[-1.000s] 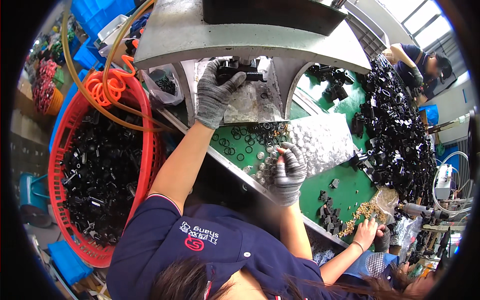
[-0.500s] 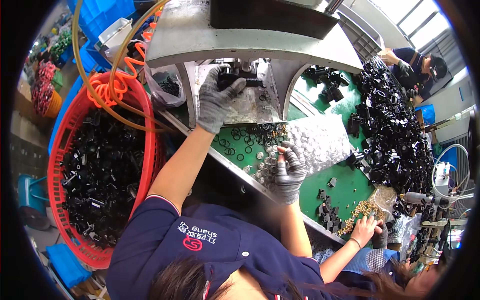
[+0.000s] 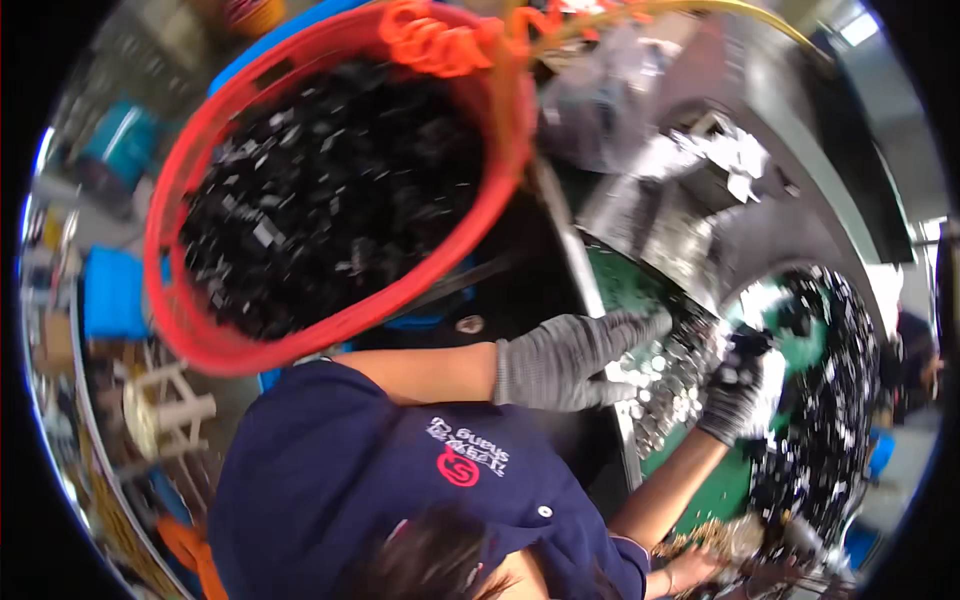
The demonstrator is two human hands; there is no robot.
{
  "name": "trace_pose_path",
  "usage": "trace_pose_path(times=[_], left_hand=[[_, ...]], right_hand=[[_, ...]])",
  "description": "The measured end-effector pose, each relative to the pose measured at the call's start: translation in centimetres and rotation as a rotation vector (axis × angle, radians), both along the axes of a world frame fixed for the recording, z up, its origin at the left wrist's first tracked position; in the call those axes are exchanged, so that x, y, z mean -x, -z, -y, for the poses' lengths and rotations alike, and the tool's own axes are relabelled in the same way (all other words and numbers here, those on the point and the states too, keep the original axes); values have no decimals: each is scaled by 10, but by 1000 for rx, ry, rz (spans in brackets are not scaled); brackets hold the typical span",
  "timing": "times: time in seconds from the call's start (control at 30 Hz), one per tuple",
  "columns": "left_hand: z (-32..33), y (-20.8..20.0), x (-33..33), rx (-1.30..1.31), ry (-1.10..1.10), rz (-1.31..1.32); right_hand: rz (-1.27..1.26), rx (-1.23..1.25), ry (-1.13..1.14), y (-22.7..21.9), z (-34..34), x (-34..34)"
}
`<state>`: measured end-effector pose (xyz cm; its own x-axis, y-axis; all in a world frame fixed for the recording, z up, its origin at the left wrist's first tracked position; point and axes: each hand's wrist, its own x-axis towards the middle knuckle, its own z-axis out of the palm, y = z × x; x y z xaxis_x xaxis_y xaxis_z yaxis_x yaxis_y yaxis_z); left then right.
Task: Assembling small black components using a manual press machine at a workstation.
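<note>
My left hand [image 3: 565, 362], in a grey knit glove, is over the near edge of the green bench [image 3: 725, 465]. Its fingers stretch to the right, the thumb stands apart, and nothing shows in it. Beyond its fingertips lie many small clear round parts [image 3: 665, 395], blurred. My right hand [image 3: 738, 395], gloved too, is farther right over the bench, beside a white sheet or bag. A dark shape [image 3: 750, 345] shows at its fingers; blur hides whether it is a held part. The grey metal press [image 3: 790, 240] stands beyond both hands.
A red basket [image 3: 335, 350] full of black plastic parts stands at the left, an orange coiled hose [image 3: 430, 40] over its rim. Black parts [image 3: 830, 400] heap at the right. Another person's hand [image 3: 695, 568] is by small brass-coloured pieces at the lower right. A plastic bag [image 3: 600, 100] lies beside the press.
My head view has turned left, bringing the red basket to the upper middle. My left hand has left the press and drawn back to the bench edge. The picture is smeared by motion.
</note>
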<state>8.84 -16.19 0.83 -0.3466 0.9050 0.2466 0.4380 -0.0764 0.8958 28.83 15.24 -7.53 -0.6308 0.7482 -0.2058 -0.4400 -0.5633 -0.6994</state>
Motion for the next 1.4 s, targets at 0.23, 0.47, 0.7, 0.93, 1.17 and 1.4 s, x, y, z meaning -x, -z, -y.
trace_pose_path(times=[0.23,0.47,0.7,0.93,1.17,1.4], left_hand=[[127,-60,75,294,-587,-318],[132,51,238,648,-585,-743],[75,128,300,1104,-532,-708],[91,136,270,919,-716,-894],[109,85,235,1037,-723,-1089],[143,-48,153,11,-429,706]], right_hand=[[-59,476,557,-71,7,62],[425,-593,-150,-43,87,62],[1068,-1642,-277,-49,139,103],[1111,-1650,-261,-41,130,100],[1144,-1762,-300,-44,117,98],[617,-700,-201,-73,113,81]])
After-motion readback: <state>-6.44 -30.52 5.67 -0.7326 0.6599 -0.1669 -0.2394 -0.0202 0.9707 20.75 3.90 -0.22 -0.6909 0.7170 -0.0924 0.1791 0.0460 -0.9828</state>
